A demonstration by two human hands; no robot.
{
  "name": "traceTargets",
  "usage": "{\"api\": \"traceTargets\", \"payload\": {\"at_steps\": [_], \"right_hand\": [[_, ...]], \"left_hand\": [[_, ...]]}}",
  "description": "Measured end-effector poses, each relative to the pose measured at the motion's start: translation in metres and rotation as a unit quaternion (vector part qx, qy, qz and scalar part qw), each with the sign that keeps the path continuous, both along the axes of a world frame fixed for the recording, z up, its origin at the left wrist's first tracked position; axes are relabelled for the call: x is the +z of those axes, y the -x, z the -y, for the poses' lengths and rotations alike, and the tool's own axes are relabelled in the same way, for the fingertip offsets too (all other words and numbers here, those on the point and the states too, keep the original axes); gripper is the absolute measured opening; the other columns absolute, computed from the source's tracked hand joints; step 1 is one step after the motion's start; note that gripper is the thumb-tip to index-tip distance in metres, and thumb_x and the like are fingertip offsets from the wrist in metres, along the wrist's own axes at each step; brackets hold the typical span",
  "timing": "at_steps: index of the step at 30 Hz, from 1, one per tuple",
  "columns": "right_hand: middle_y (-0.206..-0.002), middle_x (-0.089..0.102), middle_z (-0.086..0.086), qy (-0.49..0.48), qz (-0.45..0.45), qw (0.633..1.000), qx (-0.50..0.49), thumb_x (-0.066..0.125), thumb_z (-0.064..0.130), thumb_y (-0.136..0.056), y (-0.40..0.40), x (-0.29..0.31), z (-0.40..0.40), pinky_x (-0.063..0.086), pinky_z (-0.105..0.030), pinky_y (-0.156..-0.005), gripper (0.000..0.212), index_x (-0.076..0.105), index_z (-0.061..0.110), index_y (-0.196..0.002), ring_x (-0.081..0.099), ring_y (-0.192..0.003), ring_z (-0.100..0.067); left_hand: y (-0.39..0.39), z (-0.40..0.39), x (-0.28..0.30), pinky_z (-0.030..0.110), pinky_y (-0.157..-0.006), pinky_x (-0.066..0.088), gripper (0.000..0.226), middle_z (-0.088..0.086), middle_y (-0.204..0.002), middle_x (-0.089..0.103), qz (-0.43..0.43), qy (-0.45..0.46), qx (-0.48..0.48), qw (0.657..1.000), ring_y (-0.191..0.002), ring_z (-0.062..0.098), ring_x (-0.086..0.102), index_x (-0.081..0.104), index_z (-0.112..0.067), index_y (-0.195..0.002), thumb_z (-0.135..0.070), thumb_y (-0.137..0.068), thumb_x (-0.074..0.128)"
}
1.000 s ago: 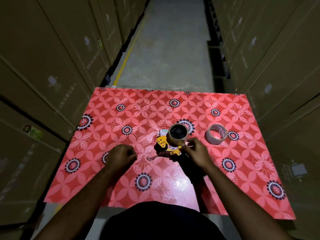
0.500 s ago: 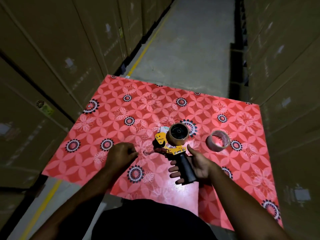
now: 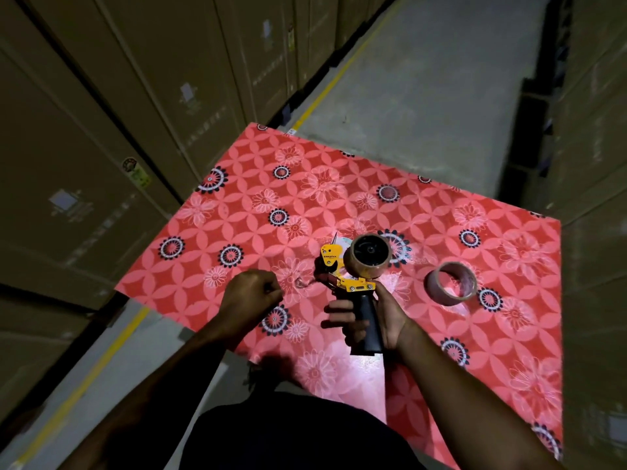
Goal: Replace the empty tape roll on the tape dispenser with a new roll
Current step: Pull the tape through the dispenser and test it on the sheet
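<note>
A yellow tape dispenser (image 3: 346, 271) with a black handle lies on the red flowered table (image 3: 264, 205). A brown tape roll (image 3: 370, 257) sits on its black hub. My right hand (image 3: 376, 317) is wrapped around the handle. My left hand (image 3: 249, 296) is a closed fist just left of the dispenser's front end; a thin strand of clear tape seems to run from it toward the dispenser. A separate thin roll (image 3: 453, 283) with a wide hole lies flat on the table to the right.
Tall cardboard boxes (image 3: 101, 130) line both sides of a concrete aisle (image 3: 424, 79) with a yellow floor line. The table's left corner ends near my left forearm.
My right hand went from the dispenser's frame to a full grip on the handle. The view has swung, so the table appears rotated. The left fist has barely moved.
</note>
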State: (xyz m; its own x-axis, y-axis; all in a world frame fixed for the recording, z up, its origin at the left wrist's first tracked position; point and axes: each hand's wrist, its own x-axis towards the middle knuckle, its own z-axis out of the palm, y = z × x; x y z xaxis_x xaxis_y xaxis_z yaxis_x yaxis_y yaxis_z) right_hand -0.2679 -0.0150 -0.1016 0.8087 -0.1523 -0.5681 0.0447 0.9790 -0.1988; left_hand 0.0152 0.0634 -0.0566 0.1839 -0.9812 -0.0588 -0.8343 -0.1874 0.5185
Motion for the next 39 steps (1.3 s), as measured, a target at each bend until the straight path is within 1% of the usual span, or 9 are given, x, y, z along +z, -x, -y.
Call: {"api": "traceTargets", "payload": {"at_steps": [4,8,16,20,23,27,31,36,39], "right_hand": [[-0.059,0.034,0.003,-0.046,0.008,0.999,-0.005,0.049,0.068,-0.082,-0.003,0.002,-0.001,0.026,-0.029,-0.052,0.052,0.043,0.016,-0.080,0.024,-0.047,-0.012],[-0.054,0.027,0.003,-0.017,-0.035,0.999,0.002,0.055,0.069,-0.078,-0.010,0.009,-0.003,0.014,-0.030,-0.055,0.055,0.032,0.019,-0.073,0.021,-0.046,-0.013],[-0.053,0.023,0.001,0.060,-0.058,0.996,-0.019,0.056,0.069,-0.076,-0.032,0.058,0.005,0.018,-0.026,-0.047,0.058,0.027,0.019,-0.071,0.019,-0.042,-0.014],[-0.051,0.030,0.001,0.134,-0.145,0.980,-0.031,0.045,0.083,-0.073,-0.043,0.085,0.016,0.018,-0.029,-0.053,0.067,0.039,0.017,-0.066,0.023,-0.040,-0.015],[-0.049,0.030,0.001,0.176,-0.177,0.968,-0.034,0.041,0.082,-0.075,-0.055,0.108,0.022,0.026,-0.026,-0.049,0.066,0.039,0.017,-0.065,0.024,-0.039,-0.015],[-0.049,0.028,0.001,0.215,-0.177,0.960,-0.032,0.041,0.069,-0.077,-0.072,0.138,0.027,0.030,-0.024,-0.045,0.054,0.038,0.016,-0.065,0.022,-0.039,-0.016],[-0.050,0.026,0.000,0.236,-0.182,0.954,-0.042,0.041,0.064,-0.077,-0.080,0.153,0.027,0.024,-0.025,-0.046,0.049,0.037,0.016,-0.066,0.021,-0.040,-0.016],[-0.050,0.028,0.001,0.242,-0.195,0.948,-0.070,0.045,0.065,-0.074,-0.079,0.153,0.022,0.021,-0.027,-0.048,0.050,0.040,0.016,-0.065,0.022,-0.041,-0.015],[-0.051,0.028,0.000,0.251,-0.218,0.940,-0.076,0.053,0.067,-0.069,-0.077,0.147,0.019,0.018,-0.030,-0.051,0.053,0.042,0.015,-0.064,0.023,-0.041,-0.016]], "left_hand": [[-0.003,0.007,-0.003,0.031,-0.060,0.058,0.022,-0.015,-0.062,0.064,-0.009,-0.007,-0.015,1.000,-0.059,-0.004,0.061,0.066,-0.025,-0.065,-0.029,-0.081,0.079],[-0.008,0.017,0.001,0.034,-0.062,0.060,0.015,-0.014,-0.065,0.068,-0.048,-0.034,-0.025,0.998,-0.062,0.000,0.065,0.067,-0.026,-0.068,-0.031,-0.079,0.077],[-0.030,0.038,-0.003,0.032,-0.062,0.052,0.016,-0.010,-0.071,0.070,-0.177,-0.075,-0.078,0.978,-0.063,0.009,0.064,0.069,-0.026,-0.082,-0.035,-0.092,0.062],[-0.031,0.063,-0.009,0.031,-0.059,0.047,0.021,0.013,-0.088,0.071,-0.484,-0.197,0.050,0.851,-0.068,0.021,0.062,0.064,-0.020,-0.103,-0.039,-0.104,0.055],[-0.037,0.082,-0.002,0.045,-0.072,0.063,0.063,0.030,-0.117,0.071,-0.573,-0.362,0.097,0.729,-0.103,0.042,0.072,0.044,-0.015,-0.134,-0.068,-0.101,0.034],[-0.033,0.092,0.009,0.059,-0.092,0.057,0.090,0.037,-0.140,0.055,-0.685,-0.423,0.078,0.588,-0.120,0.052,0.063,0.011,-0.013,-0.163,-0.074,-0.098,0.026],[-0.023,0.097,0.022,0.044,-0.078,0.064,0.084,0.024,-0.110,0.074,-0.741,-0.404,0.049,0.534,-0.097,0.040,0.075,0.061,0.000,-0.127,-0.072,-0.096,0.030],[-0.037,0.105,0.019,0.027,-0.053,0.058,0.061,0.015,-0.085,0.071,-0.796,-0.329,0.055,0.505,-0.064,0.021,0.070,0.066,0.001,-0.107,-0.055,-0.082,0.068],[-0.048,0.106,0.018,0.023,-0.049,0.056,0.052,0.014,-0.079,0.070,-0.808,-0.292,0.060,0.508,-0.060,0.016,0.069,0.070,0.004,-0.098,-0.020,-0.061,0.098]]}}
